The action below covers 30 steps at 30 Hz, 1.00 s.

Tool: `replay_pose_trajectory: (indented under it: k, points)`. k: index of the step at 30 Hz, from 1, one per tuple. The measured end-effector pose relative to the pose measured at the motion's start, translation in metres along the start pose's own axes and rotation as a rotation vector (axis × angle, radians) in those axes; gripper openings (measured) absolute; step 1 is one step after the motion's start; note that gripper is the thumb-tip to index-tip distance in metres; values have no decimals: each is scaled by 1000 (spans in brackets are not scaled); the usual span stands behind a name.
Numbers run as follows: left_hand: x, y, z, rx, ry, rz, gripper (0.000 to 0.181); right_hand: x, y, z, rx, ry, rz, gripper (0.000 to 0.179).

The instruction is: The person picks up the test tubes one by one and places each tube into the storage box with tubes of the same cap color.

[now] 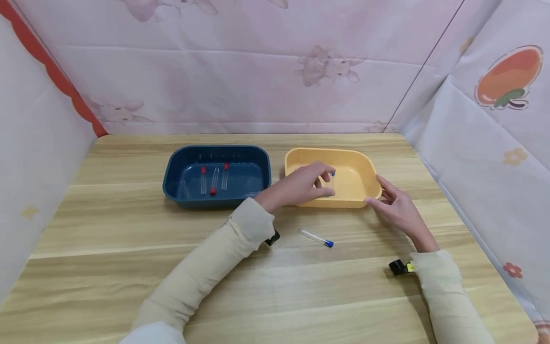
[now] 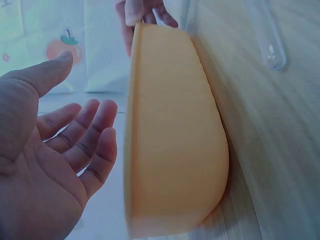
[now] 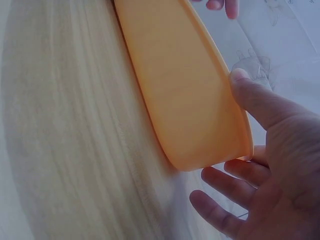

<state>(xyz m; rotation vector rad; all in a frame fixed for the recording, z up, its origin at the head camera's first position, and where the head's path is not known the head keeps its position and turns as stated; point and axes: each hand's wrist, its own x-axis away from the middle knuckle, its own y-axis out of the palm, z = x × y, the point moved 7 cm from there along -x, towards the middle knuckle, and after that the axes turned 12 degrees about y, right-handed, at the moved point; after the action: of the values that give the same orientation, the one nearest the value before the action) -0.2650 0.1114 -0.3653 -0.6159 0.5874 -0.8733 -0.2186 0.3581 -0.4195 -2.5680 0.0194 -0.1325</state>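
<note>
My left hand (image 1: pixel 305 184) is over the left part of a yellow plastic basin (image 1: pixel 354 177), thumb and fingers spread apart. In the left wrist view, nothing lies between its fingers. Small blue caps (image 1: pixel 333 174) show beside the fingertips; the hand hides most of what lies in the basin there. At the basin's right end, my right hand (image 1: pixel 397 210) grips the rim, with its thumb (image 3: pixel 245 82) on the edge and fingers around the outer corner. A clear test tube (image 1: pixel 313 236) with a blue cap lies on the table in front of the basin.
Left of the yellow basin stands a dark blue basin (image 1: pixel 215 202). Inside it lie three red-capped test tubes (image 1: pixel 204 182). Printed cloth walls (image 1: pixel 240 91) enclose the wood-grain table (image 1: pixel 107 229) at the back and sides.
</note>
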Motion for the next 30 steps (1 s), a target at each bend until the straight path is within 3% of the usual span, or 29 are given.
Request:
replay_pose_trajectory:
  k: [10,19,30]
  points:
    - [33,2,21,-5,53,-16,49,2,0,0,17,0,7,82]
    - [57,3,20,21,38,-5,46,0,4,-2,23,-6,0,81]
    - [72,27,16,50,31,-128,40,2,2,0,52,5,10,81]
